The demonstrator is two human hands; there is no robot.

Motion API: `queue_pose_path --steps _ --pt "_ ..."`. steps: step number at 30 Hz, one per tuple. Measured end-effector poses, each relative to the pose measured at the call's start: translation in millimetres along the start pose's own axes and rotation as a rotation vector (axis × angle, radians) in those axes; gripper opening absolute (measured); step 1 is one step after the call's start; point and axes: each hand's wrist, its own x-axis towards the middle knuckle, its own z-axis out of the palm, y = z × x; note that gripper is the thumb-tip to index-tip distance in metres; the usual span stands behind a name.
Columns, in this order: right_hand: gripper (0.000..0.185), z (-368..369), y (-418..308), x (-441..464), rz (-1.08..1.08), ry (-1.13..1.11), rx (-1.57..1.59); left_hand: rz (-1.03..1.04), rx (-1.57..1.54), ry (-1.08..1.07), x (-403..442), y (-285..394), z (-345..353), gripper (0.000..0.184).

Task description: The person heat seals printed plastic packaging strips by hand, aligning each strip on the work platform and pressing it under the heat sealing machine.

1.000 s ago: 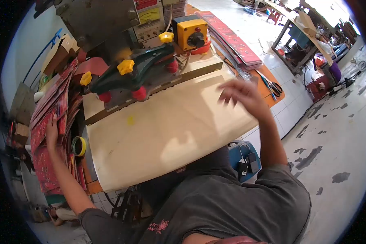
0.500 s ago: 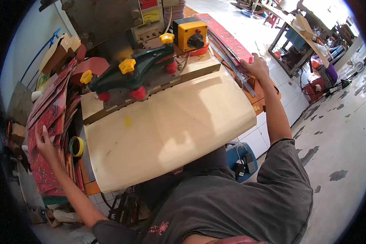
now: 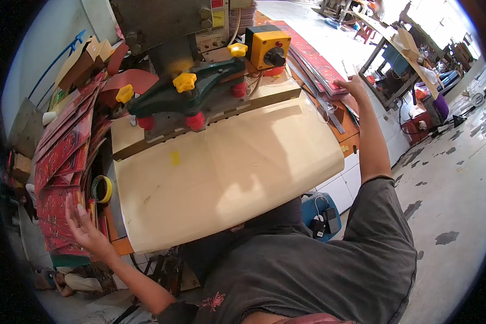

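My left hand [image 3: 86, 227] is over the lower part of the heap of red printed sheets [image 3: 65, 162] on the left. Its fingers are stretched out and apart, with nothing held. At the upper right, my right hand [image 3: 354, 89] reaches to the near corner of a stack of red printed sheets [image 3: 308, 51]. Its fingers are apart at the stack's edge; whether they press on a sheet is hard to make out. Between my arms lies a broad cream sheet [image 3: 227, 178], curving down at its front edge, below a press head with a dark green bracket [image 3: 210, 81].
Yellow knobs [image 3: 184, 82] top the bracket. A yellow control box [image 3: 267, 47] with a black dial stands right of it. A roll of yellow tape [image 3: 102, 189] sits by the left heap. A metal ruler [image 3: 332, 116] lies near the right stack. A blue stool [image 3: 321, 216] holds chargers.
My left hand has moved down and right over the red heap. My right hand has shifted slightly right, still by the stack's corner. The view has shifted a little.
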Motion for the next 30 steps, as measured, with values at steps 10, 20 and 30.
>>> queue_pose_path --steps 10,20,30 --pt "0.03 20.5 46.3 12.8 0.04 0.022 0.598 -0.015 0.004 -0.048 -23.1 0.6 2.4 0.039" --pt "0.023 -8.9 18.7 -26.6 0.022 0.248 0.599 -0.024 -0.015 -0.081 -25.9 0.0 8.1 0.036" --pt "0.021 9.1 48.2 -6.5 0.408 -0.136 1.529 -0.093 -0.068 -0.071 -31.6 2.0 19.8 0.033"
